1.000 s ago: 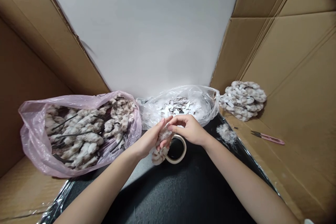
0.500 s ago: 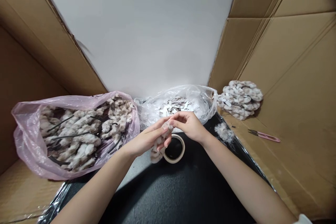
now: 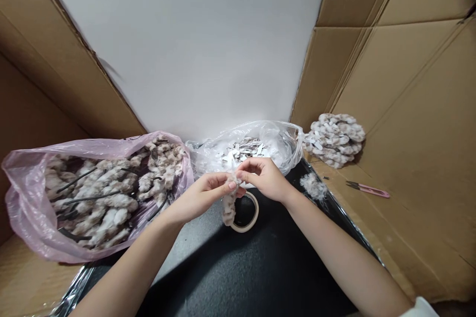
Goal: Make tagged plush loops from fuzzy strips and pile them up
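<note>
A fluffy, beige-and-white furry strip (image 3: pixel 228 209) hangs down from my two hands above the black work surface. My left hand (image 3: pixel 211 189) is closed around its upper part, with the thumb pressed on the fur. At the strip's top end, the thumb and fingers of my right hand (image 3: pixel 262 176) pinch it; the exact bit gripped is hidden by the fingers. Just behind and below the hanging strip lies a roll of cream tape (image 3: pixel 256 213), partly covered by it.
At left, a pink plastic bag (image 3: pixel 26 198) holds furry strips with dark cords. A clear bag (image 3: pixel 293 146) contains white tags. A tagged furry bundle (image 3: pixel 336 138), pink-handled thread snips (image 3: pixel 372 190) and a tuft of loose fluff (image 3: pixel 313 185) lie at right. Cardboard walls (image 3: pixel 420 109) stand around.
The furry strip has swung to hang more upright beneath my hands. Both hands keep hold near its top, and the whole view has shifted slightly.
</note>
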`<state>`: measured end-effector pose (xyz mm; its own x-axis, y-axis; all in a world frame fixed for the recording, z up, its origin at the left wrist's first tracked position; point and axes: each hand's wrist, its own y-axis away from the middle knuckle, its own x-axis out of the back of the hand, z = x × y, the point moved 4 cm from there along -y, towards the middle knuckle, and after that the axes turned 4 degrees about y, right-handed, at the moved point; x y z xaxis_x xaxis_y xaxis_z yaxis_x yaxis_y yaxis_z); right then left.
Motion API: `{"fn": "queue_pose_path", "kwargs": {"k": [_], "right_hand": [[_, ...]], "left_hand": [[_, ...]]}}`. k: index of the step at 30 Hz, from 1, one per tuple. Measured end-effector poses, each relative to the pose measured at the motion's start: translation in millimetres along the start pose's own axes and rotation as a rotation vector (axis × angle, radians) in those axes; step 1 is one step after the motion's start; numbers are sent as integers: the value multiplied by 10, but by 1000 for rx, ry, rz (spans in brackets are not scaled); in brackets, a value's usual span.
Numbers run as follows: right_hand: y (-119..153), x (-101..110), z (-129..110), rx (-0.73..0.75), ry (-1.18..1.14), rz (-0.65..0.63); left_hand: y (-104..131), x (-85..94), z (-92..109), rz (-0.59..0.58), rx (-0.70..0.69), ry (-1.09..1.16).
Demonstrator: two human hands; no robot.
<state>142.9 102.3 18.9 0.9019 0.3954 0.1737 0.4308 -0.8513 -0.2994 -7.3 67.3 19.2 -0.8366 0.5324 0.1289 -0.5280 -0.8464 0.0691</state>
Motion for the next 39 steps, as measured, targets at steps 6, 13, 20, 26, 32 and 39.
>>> {"fn": "queue_pose_path", "kwargs": {"k": [6,13,20,26,32,39], "right_hand": [[6,178,-198,63,283,45],[635,1510,-240,-81,689,381],[2006,2484,429,-618,1515,444],[2132,2461,653,-586,1681,317],[1952,2567,801,-520,1639,272],[1781,2182,541,-419,972,523]], "left_hand": [[12,-116,-1,12,21,-79],[8,-422,-94,-12,85,-9],[-194,-857,-544,-49,174,226],[-607,-1350,-773,-113,159,163],[-863,-1477,-823,27,119,109],[-952,-1484,-799,86,122,44]]}}
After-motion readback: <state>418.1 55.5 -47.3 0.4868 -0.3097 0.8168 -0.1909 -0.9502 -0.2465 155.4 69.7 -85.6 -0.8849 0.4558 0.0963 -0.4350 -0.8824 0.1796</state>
